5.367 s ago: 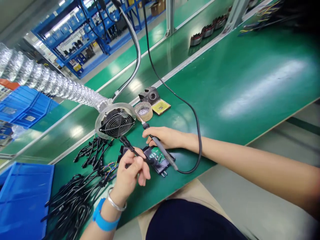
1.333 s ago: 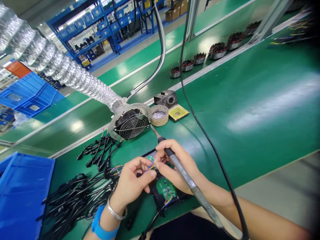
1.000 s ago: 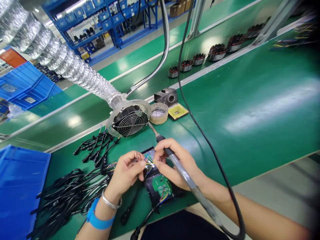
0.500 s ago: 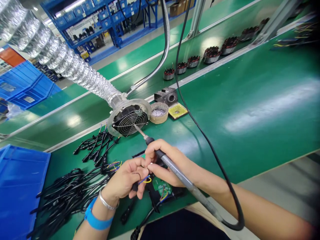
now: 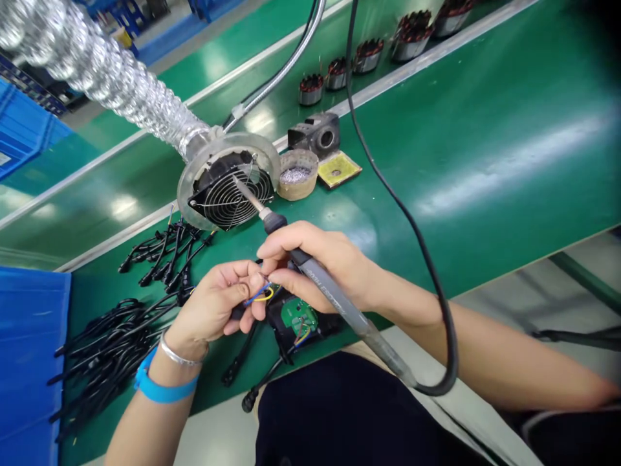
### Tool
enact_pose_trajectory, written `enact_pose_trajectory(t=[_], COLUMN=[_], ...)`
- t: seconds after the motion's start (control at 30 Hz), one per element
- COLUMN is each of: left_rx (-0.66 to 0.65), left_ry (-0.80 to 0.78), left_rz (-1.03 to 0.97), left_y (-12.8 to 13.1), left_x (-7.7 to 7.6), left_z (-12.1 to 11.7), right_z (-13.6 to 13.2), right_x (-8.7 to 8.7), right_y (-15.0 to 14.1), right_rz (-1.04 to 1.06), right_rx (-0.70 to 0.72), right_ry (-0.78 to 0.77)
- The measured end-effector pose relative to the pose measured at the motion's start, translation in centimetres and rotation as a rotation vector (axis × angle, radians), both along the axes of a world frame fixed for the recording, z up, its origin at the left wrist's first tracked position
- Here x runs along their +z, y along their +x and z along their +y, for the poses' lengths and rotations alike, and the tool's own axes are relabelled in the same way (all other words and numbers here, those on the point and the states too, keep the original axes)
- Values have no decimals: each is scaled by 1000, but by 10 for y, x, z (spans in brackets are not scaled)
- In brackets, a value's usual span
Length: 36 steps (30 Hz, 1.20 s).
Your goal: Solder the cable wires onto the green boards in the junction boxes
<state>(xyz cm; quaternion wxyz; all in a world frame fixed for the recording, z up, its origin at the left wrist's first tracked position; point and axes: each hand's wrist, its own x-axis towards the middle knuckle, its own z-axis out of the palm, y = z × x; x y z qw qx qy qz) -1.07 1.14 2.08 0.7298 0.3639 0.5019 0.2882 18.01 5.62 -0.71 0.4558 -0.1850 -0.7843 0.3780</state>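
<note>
Soldering iron (image 5: 334, 294) in right hand (image 5: 327, 259); silvery bits (image 5: 295, 175) in tub (image 5: 298, 189).

The long flat tabletop (image 5: 509, 181) is glossy green. Thin, flexible coated wires (image 5: 262, 296) show blue and yellow. The slim pen-shaped soldering iron (image 5: 334, 291) is grey with pale lettering. Silvery concentric rings pattern the black fan (image 5: 233, 197); the broad flat wristband (image 5: 165, 390) is bright blue.

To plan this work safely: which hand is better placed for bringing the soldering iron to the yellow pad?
Probably the right hand: it grips the soldering iron and is nearer to the yellow pad. The left hand is occupied with the coloured wires.
</note>
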Motion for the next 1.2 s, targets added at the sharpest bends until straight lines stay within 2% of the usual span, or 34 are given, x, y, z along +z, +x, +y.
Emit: enact_pose_trajectory(t=[0.13,0.23,0.47,0.57,0.7,0.8,0.9,1.03,1.1,1.2], left_rx=[36,57,24,-16,61,111,60,-31,-147,-323], left_ry=[10,27,73,244,557,648,675,809,876,856], left_rz=[-19,-18,23,84,434,617,777,1059,1059,1012], left_y=[-1,0,0,1,10,15,14,11,11,11], left_x=[-4,-7,-15,-13,-9,-8,-10,-16,-23,-32], left_z=[0,1,-1,-6,-16,-21,-20,-9,-2,5], right_z=[-1,-5,-12,-16,-23,-25,-21,-12,-10,-9], right_x=[-2,-2,-5,-8,-16,-19,-21,-31,-40,-53], right_y=[0,-2,-7,-9,-16,-18,-11,7,14,22], right_rz=[51,67,113,131,242,256,128,-119,-194,-258], right_rx=[-26,-50,-39,-89,-113,-106,-126,-283,-293,-194], right_ry=[106,118,-104,-232,-436,-484,-352,30,130,148])
